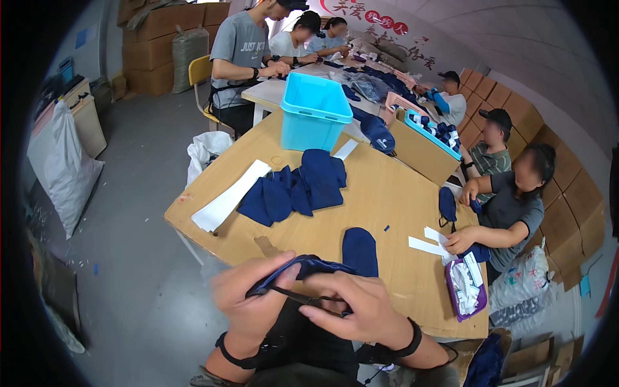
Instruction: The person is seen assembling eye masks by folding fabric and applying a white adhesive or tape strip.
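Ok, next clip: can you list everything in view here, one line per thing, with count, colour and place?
navy mask: one, dark blue with thin straps, held in both hands at the near table edge
navy piece: one, dark blue, flat on the table just beyond the hands
pile of navy pieces: several, dark blue, mid-table
white paper strips: a stack, white, left of the pile
plastic bin: one, turquoise, far end of the table
purple tray: one, purple, right table edge
wooden table: one, light wood
co-workers: several, seated along the right side and far end
cardboard boxes: many, brown, stacked by the walls
left hand: pinching the mask
right hand: gripping its strap
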Motion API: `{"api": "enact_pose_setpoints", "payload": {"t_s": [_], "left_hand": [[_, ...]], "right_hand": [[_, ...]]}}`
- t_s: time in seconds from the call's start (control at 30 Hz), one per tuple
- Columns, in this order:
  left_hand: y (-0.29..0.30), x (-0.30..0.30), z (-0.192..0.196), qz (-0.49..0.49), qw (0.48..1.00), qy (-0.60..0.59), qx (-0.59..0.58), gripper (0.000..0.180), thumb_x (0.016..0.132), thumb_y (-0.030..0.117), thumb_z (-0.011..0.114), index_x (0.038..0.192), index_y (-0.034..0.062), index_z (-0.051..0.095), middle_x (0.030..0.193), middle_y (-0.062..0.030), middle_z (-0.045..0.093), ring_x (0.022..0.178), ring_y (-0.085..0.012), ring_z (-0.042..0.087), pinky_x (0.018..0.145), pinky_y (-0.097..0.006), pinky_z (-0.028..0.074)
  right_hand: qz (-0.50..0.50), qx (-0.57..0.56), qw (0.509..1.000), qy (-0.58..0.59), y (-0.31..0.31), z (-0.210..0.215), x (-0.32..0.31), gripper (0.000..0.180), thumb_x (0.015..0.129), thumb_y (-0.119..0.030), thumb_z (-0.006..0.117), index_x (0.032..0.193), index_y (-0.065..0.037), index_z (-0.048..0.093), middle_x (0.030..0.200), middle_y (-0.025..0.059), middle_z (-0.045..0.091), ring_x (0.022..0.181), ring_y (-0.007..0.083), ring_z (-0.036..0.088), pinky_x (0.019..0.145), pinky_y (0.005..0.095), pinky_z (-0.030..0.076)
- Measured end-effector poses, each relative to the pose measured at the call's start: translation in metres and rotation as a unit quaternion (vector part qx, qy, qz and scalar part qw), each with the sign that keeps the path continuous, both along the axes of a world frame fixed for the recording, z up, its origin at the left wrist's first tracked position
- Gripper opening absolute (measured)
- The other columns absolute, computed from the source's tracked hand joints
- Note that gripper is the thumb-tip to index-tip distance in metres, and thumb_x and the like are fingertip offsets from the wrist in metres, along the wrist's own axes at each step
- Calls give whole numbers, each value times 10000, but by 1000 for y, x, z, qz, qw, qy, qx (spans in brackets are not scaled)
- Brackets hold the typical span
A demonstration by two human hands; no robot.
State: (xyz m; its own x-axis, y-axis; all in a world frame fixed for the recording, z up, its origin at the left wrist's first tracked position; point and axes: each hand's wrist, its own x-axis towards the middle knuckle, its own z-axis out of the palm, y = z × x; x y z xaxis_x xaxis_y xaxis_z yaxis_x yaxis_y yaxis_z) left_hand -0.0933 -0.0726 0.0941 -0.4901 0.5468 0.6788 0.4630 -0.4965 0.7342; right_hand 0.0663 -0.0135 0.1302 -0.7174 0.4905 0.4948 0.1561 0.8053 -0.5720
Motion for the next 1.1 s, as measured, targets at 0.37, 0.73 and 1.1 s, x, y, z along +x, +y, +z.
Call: {"api": "enact_pose_setpoints", "payload": {"t_s": [0.37,0.73,1.1], "left_hand": [[-18,20,-15,-125,992,-14,14,471,739,-158,677,1197,-71,618,953,-200,731,800,-211,729,713,-280,579],[-22,27,-26,-130,991,26,-9,563,837,-102,657,1309,-80,350,1034,-294,685,984,-382,698,796,-382,583],[-16,37,-25,-181,979,3,89,170,796,84,773,910,-27,714,913,-208,721,986,-402,696,884,-446,570]], "right_hand": [[-110,142,969,169,-3,-33,-7,538,579,-108,883,1055,-29,647,1019,98,611,878,261,609,734,350,496],[-71,54,983,162,-14,-40,3,290,588,-11,820,859,-22,719,909,80,693,795,225,667,663,306,536],[-168,-3,950,264,-35,-44,13,453,616,-23,855,1038,17,694,996,147,683,891,257,680,781,317,548]]}}
